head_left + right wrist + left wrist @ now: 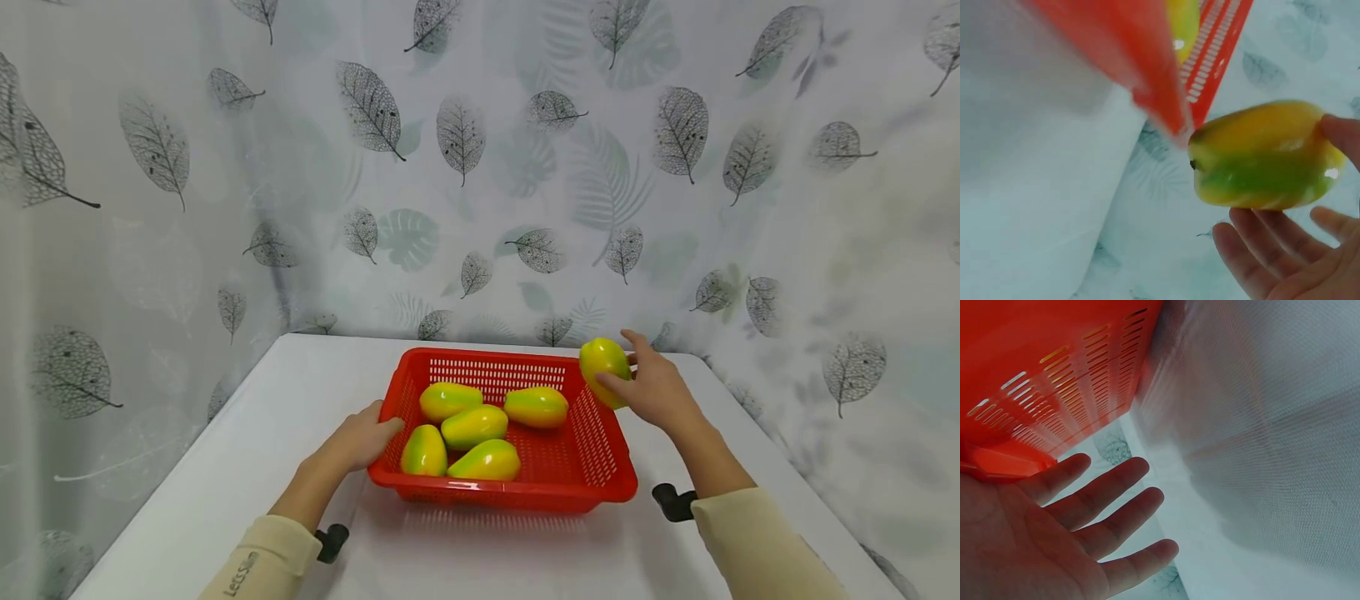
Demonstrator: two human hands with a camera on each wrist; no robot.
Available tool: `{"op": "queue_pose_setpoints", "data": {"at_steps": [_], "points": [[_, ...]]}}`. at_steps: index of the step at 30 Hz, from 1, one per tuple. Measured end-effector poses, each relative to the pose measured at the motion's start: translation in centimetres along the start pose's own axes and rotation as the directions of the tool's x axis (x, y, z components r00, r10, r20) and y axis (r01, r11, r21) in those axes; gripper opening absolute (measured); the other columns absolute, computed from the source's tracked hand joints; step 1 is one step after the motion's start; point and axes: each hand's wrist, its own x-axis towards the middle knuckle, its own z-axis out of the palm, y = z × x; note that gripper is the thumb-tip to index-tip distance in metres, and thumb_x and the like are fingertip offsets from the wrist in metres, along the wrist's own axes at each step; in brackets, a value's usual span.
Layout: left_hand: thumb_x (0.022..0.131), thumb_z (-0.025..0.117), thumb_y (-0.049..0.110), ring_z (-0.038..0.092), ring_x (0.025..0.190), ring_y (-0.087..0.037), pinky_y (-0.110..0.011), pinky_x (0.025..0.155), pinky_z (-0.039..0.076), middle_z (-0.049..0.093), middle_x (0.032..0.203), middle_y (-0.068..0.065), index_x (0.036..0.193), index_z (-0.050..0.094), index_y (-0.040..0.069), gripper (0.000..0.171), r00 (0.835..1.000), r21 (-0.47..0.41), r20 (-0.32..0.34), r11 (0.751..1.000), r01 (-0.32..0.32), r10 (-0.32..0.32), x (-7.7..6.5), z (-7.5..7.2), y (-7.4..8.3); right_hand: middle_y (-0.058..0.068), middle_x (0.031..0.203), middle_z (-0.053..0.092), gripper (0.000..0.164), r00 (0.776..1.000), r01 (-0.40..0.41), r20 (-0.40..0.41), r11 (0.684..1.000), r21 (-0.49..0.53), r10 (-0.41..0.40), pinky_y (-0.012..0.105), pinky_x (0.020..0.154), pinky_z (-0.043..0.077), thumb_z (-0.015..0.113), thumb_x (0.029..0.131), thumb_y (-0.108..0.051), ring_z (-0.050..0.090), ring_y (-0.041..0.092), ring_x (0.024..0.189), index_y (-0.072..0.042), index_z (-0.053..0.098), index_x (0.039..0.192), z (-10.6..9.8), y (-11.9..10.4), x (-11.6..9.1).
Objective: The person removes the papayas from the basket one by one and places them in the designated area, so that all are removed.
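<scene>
A red plastic basket [555,454] with slotted walls holds several glossy yellow-green papayas [474,427], mostly towards its left side. My left hand [365,436] holds the basket's left rim, thumb hooked over the top. In the left wrist view, the fingers [1113,515] of that hand spread fairly straight outside the slotted wall. Over the right rim, my right hand [651,385] grips another papaya [602,367] between thumb and fingers. This papaya [1266,156] lies lengthwise in the right wrist view, its dark stem end pointing away from the palm.
The basket stands on a white table [292,400]. A leaf-printed curtain [480,167] hangs behind and along both sides. Dark wrist-mounted pieces [672,502] show beneath both forearms.
</scene>
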Motion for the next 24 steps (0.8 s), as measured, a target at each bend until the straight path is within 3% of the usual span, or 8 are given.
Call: {"op": "queue_pose_setpoints", "data": {"at_steps": [7,14,19,24], "points": [[0.097,0.058,0.031,0.069,0.070,-0.015,-0.036,0.071,0.064,0.071,0.099,-0.008,0.139,0.049,0.002,0.051,1.000,0.000,0.003,1.000,0.010,-0.010,0.1,0.0,-0.2,0.038,0.133,0.056,0.082,0.988,-0.147,-0.052,0.989,-0.032,0.145,0.053,0.081,0.059,0.059,0.099,-0.047,0.062,0.048,0.108,0.008,0.031,0.153,0.7,3.5,0.2],[0.097,0.059,0.030,0.068,0.071,-0.015,-0.037,0.072,0.065,0.070,0.099,-0.006,0.137,0.050,0.003,0.049,1.000,-0.010,-0.010,1.000,0.016,-0.016,0.0,0.2,-0.2,0.036,0.122,0.059,0.078,0.958,-0.287,-0.016,0.954,-0.089,0.286,0.050,0.077,0.058,0.056,0.098,-0.045,0.062,0.043,0.097,0.013,0.036,0.147,2.5,5.6,0.7],[0.097,0.059,0.029,0.068,0.070,-0.015,-0.036,0.071,0.064,0.070,0.095,-0.005,0.136,0.051,0.004,0.047,1.000,-0.013,-0.019,1.000,0.018,-0.018,0.0,0.2,-0.2,0.034,0.114,0.060,0.076,0.946,-0.317,0.021,0.940,-0.126,0.322,0.048,0.074,0.056,0.055,0.097,-0.044,0.061,0.040,0.093,0.015,0.039,0.142,3.7,6.5,1.1],[0.098,0.057,0.029,0.068,0.067,-0.016,-0.035,0.070,0.064,0.069,0.090,-0.005,0.137,0.050,0.003,0.047,1.000,0.003,-0.029,1.000,0.011,-0.011,0.0,0.3,-0.1,0.037,0.120,0.057,0.076,0.937,-0.330,0.064,0.932,-0.149,0.343,0.055,0.084,0.056,0.056,0.098,-0.043,0.060,0.045,0.102,0.017,0.038,0.142,4.9,7.4,1.4]]}}
